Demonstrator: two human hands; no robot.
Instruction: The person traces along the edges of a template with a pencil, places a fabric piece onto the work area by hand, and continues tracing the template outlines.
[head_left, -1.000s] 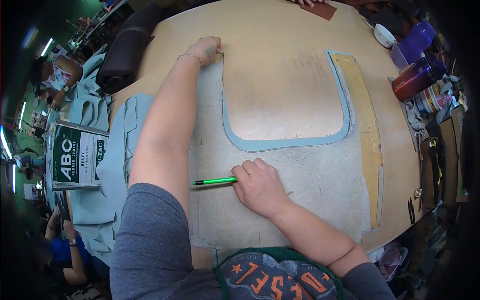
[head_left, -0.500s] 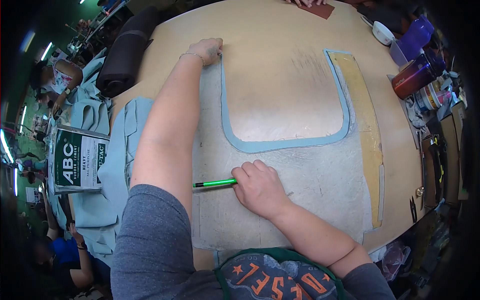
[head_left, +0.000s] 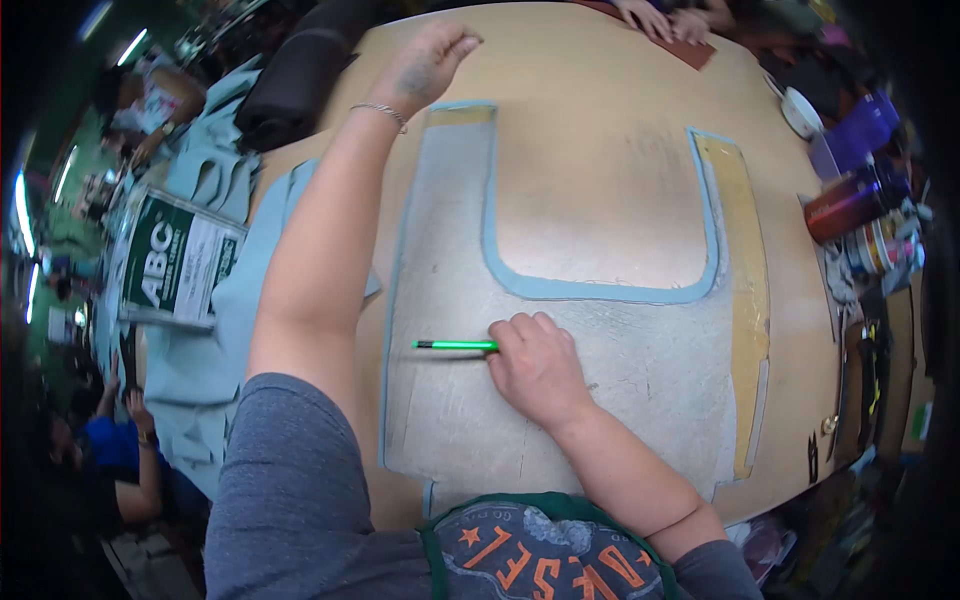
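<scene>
A big grey U-shaped pattern board [head_left: 450, 270] lies flat on the table, with light blue material [head_left: 600, 291] showing along its inner curve and outer edges. My right hand [head_left: 540, 365] rests closed on the lower middle of the board. A green pencil [head_left: 455, 345] is gripped in it, its black end pointing left. Beyond the board's top left end, my left hand [head_left: 430, 62] is raised above the table, its fingers curled together. Whether anything is between those fingers is hidden.
Light blue material pieces [head_left: 190, 370] and an ABC rubber cement can [head_left: 180, 258] are at the left. A dark roll [head_left: 298, 85] lies behind them. On the right are a tumbler [head_left: 850, 208] and a white bowl [head_left: 800, 112]. Another person's hands [head_left: 665, 20] touch a brown piece [head_left: 688, 52].
My left hand has lifted off the board's top left end and moved up and away, uncovering that end. My right hand still holds the pencil on the board. The view has shifted slightly.
</scene>
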